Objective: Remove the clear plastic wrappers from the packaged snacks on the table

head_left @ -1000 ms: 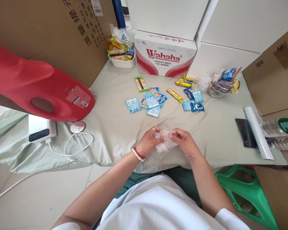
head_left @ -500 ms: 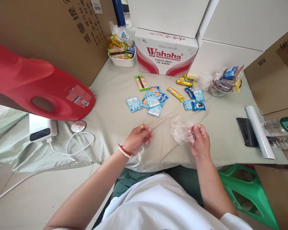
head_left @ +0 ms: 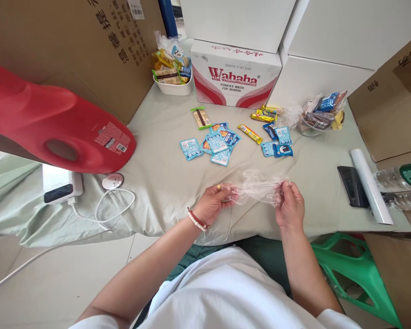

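A thin clear plastic bag (head_left: pixel 258 188) is stretched between my two hands just above the pale green cloth near the table's front edge. My left hand (head_left: pixel 215 202), with a ring and a red-and-white bead bracelet, pinches the bag's left end. My right hand (head_left: pixel 289 204) grips its right end with closed fingers. Beyond the bag, several small blue snack packets (head_left: pixel 216 144) lie loose on the cloth, with a yellow bar (head_left: pixel 249 134) and more blue packets (head_left: pixel 277 142) to their right.
A red jug (head_left: pixel 55 125) lies at the left over a white power bank (head_left: pixel 62 186) and cable. At the back stand a Wahaha box (head_left: pixel 235 76), a white bowl of snacks (head_left: pixel 173 73) and a clear bowl of snacks (head_left: pixel 320 115). A phone (head_left: pixel 351 191), white roll and bottle sit right.
The hands first held the bag bunched together, then my right hand carried it off to the right alone. Now my left hand has taken its other end and the bag is pulled out wide.
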`<state>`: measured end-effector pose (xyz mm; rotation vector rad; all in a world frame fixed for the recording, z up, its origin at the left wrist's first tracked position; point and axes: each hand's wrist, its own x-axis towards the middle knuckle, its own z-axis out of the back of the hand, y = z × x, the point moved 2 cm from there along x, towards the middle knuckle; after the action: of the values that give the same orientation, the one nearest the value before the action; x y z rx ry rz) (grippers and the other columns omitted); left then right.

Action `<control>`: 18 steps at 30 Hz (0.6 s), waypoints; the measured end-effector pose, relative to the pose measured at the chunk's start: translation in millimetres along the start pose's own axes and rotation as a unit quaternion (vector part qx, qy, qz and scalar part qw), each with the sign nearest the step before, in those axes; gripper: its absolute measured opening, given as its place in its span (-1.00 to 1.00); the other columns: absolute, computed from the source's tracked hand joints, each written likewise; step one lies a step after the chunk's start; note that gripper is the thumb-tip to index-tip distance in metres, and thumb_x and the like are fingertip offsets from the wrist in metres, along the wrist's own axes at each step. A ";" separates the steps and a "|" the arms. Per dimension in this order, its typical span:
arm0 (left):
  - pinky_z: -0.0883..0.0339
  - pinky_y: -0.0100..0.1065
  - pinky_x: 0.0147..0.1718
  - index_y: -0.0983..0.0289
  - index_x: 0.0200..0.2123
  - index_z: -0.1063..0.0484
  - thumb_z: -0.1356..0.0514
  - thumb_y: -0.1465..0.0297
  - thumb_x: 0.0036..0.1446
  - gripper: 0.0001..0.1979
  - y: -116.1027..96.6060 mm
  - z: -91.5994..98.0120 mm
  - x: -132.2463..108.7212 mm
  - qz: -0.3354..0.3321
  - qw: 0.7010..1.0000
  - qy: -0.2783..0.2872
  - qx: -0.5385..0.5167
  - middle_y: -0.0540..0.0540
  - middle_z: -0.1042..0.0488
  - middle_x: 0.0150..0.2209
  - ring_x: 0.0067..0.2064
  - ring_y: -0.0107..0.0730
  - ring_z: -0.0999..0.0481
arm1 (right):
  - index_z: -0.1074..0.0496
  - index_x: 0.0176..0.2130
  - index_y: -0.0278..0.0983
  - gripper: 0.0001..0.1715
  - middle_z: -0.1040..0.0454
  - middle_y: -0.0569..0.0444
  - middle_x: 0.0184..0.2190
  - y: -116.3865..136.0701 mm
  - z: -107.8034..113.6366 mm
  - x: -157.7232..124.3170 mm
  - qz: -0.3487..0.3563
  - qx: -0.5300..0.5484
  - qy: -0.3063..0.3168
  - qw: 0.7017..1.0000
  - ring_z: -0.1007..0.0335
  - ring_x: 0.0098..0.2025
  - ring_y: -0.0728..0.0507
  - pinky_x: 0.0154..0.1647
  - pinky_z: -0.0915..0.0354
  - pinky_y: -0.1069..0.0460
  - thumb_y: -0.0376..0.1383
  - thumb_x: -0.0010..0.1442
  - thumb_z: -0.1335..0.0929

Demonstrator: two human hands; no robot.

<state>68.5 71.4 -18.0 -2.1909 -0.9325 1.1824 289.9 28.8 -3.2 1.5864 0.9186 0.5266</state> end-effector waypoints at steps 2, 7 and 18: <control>-0.43 -0.40 -0.30 0.29 -0.26 -0.59 -0.57 0.02 -0.19 -0.44 -3.9 6.1 -2.4 -0.017 1.000 -0.014 0.018 0.07 -0.59 -0.35 -0.33 -0.44 -0.55 | -0.42 -0.33 -0.22 -0.47 -0.41 0.21 -0.43 -0.1 10.3 1.9 -0.017 0.000 -0.011 1.000 -0.06 -0.56 0.10 -0.59 0.00 0.14 0.09 0.05 -0.60; -0.29 -0.39 -0.40 0.24 -0.29 -0.58 -0.44 -0.03 0.02 -0.55 -22.7 11.5 -21.1 -0.202 0.964 -0.089 0.147 0.00 -0.48 -0.43 -0.43 -0.48 -0.35 | -0.53 -0.26 -0.20 -0.50 -0.49 0.07 -0.26 1.4 22.9 -1.1 0.036 -0.038 0.010 0.999 -0.35 -0.32 -0.03 -0.37 -0.31 0.09 0.10 0.04 -0.59; -0.23 -0.25 -0.34 0.03 -0.07 -0.67 -0.19 0.28 0.32 -0.76 11.6 6.5 -53.9 -0.376 0.719 0.036 0.583 0.13 -0.52 -0.44 -0.43 -0.31 -0.40 | -0.54 -0.06 -0.24 -0.30 -0.58 -0.04 -0.33 -15.9 -3.1 -48.2 -0.294 -0.095 0.243 0.919 -0.53 -0.38 -0.15 -0.58 -0.34 0.06 0.29 0.18 -0.40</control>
<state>45.6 23.9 -0.8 -0.6908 -0.6108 0.8337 254.8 -7.2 -10.6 0.9368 1.5989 0.5618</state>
